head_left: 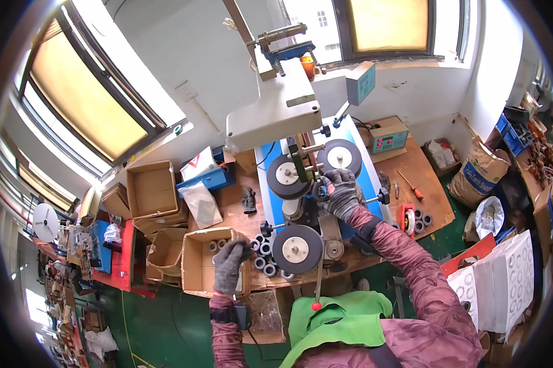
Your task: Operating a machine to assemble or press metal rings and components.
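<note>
My left hand [228, 268], in a grey knit glove, is over the right side of an open cardboard box [193, 264] with a few grey rings inside. Its fingers are drawn together; whatever they hold is too small to make out. Right beside them, several grey metal rings [269, 270] lie piled on the wooden bench. My right hand [342, 191], gloved alike, reaches into the middle of a bench machine, fingers curled around a small dark part hidden by the glove. Three dark grey wheels with pale hubs surround that spot: a left wheel [287, 176], a right wheel [339, 157] and a near wheel [297, 249].
A lever with a red knob [316, 305] points toward me. Right of the machine are a control box [389, 138], an orange-handled screwdriver [416, 192] and more rings [418, 222]. Cardboard boxes [152, 189] and a blue bin [210, 179] stand left; a dark glove [249, 201] lies between.
</note>
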### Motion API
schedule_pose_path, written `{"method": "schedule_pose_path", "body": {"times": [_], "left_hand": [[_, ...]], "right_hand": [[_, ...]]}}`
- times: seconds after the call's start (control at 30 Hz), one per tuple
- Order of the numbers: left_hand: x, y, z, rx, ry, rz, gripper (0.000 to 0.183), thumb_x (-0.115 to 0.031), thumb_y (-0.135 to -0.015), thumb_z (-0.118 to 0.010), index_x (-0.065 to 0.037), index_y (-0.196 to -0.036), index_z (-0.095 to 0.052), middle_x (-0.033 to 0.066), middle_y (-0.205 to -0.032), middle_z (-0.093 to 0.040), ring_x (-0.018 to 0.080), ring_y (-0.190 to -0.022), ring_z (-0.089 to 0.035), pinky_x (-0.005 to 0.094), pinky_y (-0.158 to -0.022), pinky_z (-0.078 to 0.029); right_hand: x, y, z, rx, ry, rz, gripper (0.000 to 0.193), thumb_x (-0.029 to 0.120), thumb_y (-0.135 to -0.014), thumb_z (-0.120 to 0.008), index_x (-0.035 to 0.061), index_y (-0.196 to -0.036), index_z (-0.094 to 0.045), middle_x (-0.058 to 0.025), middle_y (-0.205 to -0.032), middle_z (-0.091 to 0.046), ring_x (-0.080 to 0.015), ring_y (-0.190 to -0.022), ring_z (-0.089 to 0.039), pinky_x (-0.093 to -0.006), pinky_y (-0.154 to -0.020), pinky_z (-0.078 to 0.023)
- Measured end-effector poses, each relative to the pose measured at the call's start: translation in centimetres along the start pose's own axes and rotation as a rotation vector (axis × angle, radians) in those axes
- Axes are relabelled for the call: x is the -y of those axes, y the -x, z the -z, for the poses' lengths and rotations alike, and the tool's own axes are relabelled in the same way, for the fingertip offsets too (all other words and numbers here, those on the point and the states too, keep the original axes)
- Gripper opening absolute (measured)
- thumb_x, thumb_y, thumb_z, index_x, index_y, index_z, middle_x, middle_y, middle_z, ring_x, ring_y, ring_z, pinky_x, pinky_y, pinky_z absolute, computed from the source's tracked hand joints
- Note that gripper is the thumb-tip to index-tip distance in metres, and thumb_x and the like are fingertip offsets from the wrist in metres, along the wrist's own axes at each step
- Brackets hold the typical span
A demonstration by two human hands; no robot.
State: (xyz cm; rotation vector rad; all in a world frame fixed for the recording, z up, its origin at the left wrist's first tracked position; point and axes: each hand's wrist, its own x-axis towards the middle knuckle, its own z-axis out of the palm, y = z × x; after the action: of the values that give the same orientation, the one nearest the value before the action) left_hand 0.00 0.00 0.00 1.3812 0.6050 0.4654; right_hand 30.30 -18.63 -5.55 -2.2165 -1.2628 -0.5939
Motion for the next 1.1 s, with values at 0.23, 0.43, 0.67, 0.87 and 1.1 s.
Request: {"method": "schedule_pose_path", "body": {"times": [0.23,0.43,0.67,0.87,1.1], "left_hand": [[-1.7,-4.4,-10.8,0.230,0.138,0.072,0.032,-0.018,-0.088,-0.054,0.004,-0.111,-0.051,0.0146,-0.100,-0.060,0.0237,-0.090,-0.061,0.0336,-0.082,-0.050],[4.6,-10.2,-15.8,0.382,0.168,0.110,0.031,-0.012,-0.082,-0.055,0.004,-0.108,-0.051,0.0174,-0.106,-0.058,0.0289,-0.097,-0.058,0.0392,-0.087,-0.048],[9.2,-16.0,-20.1,0.544,0.241,0.253,0.027,-0.005,-0.075,-0.057,0.002,-0.101,-0.055,0.0151,-0.093,-0.063,0.0275,-0.096,-0.057,0.0391,-0.088,-0.047],[9.1,-16.5,-19.9,0.476,0.864,0.580,0.033,-0.010,-0.076,-0.058,0.003,-0.106,-0.050,0.0216,-0.109,-0.053,0.0353,-0.102,-0.052,0.0474,-0.092,-0.042],[2.7,-7.3,-10.1,0.494,0.733,0.190,0.040,-0.007,-0.088,-0.046,0.005,-0.123,-0.031,0.0246,-0.123,-0.043,0.0368,-0.114,-0.046,0.0459,-0.097,-0.040]], "right_hand": [[-0.2,-1.7,0.3,0.037,-0.070,-0.081,0.066,0.042,-0.048,-0.075,0.0078,-0.102,-0.058,-0.0087,-0.107,-0.052,-0.0273,-0.105,-0.045,-0.0469,-0.091,-0.030],[-1.7,-2.8,1.1,0.164,0.041,0.041,0.065,0.048,-0.054,-0.070,0.0130,-0.108,-0.058,-0.0062,-0.117,-0.050,-0.0271,-0.110,-0.043,-0.0471,-0.096,-0.027],[-2.8,-2.6,0.7,0.102,-0.031,0.096,0.060,0.046,-0.061,-0.067,0.0107,-0.108,-0.058,-0.0117,-0.126,-0.046,-0.0322,-0.113,-0.042,-0.0478,-0.099,-0.025],[-4.5,-2.1,1.2,0.044,-0.153,0.185,0.055,0.042,-0.060,-0.071,0.0202,-0.109,-0.059,-0.0102,-0.121,-0.050,-0.0303,-0.111,-0.045,-0.0434,-0.097,-0.030],[-5.3,-2.0,1.1,0.083,-0.067,0.208,0.052,0.024,-0.064,-0.065,0.0327,-0.114,-0.056,-0.0032,-0.121,-0.051,-0.0269,-0.113,-0.043,-0.0442,-0.097,-0.029]]}}
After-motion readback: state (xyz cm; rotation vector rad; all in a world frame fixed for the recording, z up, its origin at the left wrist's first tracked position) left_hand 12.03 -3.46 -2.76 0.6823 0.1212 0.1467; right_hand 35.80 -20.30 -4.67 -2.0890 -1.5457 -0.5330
